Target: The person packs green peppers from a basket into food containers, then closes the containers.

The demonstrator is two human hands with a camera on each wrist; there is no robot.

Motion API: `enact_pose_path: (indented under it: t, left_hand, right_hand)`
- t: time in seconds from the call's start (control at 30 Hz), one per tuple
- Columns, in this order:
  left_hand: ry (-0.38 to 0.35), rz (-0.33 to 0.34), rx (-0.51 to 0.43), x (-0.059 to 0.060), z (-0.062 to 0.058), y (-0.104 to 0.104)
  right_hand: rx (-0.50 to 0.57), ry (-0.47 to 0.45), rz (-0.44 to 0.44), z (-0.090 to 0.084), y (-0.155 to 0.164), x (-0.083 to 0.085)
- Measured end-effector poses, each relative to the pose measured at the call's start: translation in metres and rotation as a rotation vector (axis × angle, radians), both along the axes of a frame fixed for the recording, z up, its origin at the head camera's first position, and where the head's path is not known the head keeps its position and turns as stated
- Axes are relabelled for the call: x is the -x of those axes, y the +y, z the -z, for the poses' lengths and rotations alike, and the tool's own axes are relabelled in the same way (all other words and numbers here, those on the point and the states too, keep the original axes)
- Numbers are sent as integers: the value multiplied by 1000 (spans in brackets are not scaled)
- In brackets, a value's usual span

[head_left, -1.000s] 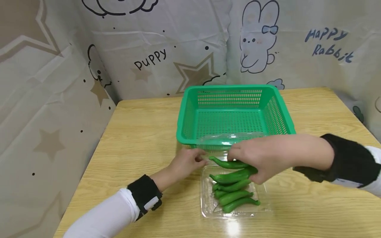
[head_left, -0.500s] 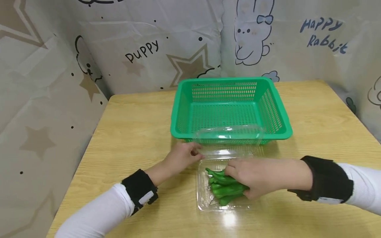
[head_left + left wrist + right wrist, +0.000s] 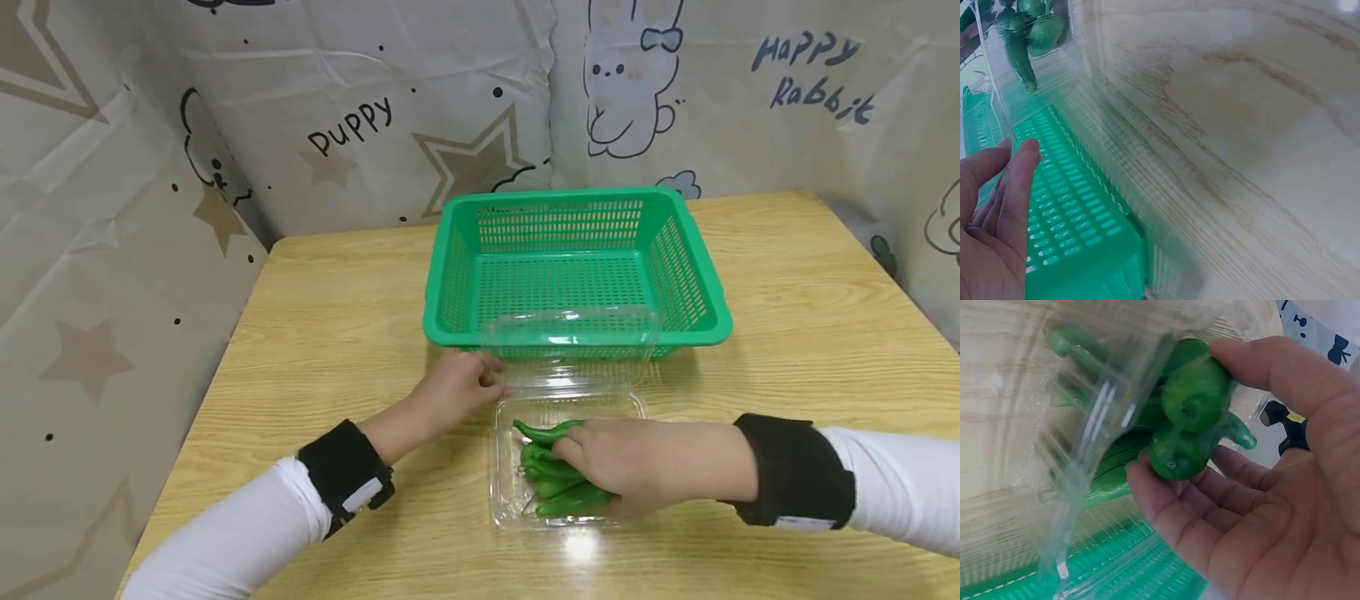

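The left hand (image 3: 457, 387) is pinching the clear clamshell box (image 3: 562, 467) at its corner, steadying it, while the right hand (image 3: 637, 467) is closing its fingers around green peppers (image 3: 547, 433) lying inside, near the green basket (image 3: 573, 275).

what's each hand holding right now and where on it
The right hand grips a bunch of green peppers near their stem ends, inside the clear clamshell box. The left hand holds the box's open lid at its left edge.

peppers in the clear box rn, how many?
About 4 visible green peppers, all stacked in the clear clamshell box under the right hand, whose grip holds some. More may be hidden.
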State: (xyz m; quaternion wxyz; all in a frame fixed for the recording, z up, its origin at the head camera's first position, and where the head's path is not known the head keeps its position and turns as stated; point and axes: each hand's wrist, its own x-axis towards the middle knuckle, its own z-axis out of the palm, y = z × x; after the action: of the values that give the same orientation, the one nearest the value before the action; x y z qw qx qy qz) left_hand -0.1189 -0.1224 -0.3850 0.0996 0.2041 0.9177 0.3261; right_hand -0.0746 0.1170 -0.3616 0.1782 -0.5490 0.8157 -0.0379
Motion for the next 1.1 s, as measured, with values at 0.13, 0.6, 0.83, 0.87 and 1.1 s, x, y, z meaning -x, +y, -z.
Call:
enact_pose_path:
  t: [0.13,0.6,0.83,0.87,1.1]
  left_hand:
    - [0,3,10,0,1,1]
    - [3,-13,-31,-6,7,-1]
    - [44,-5,-13,-7,4,1]
    - [49,3,-9,-7,5,1]
    - [55,21,-31,-10,5,2]
  right_hand:
    - [-24,12,12,2,-1,-1]
    - [558,318,-100,-24,5,6]
    - [906,559,-24,-60,31,42]
    - [896,571,0,-64,37,48]
    - [776,457,143,-68,71,71]
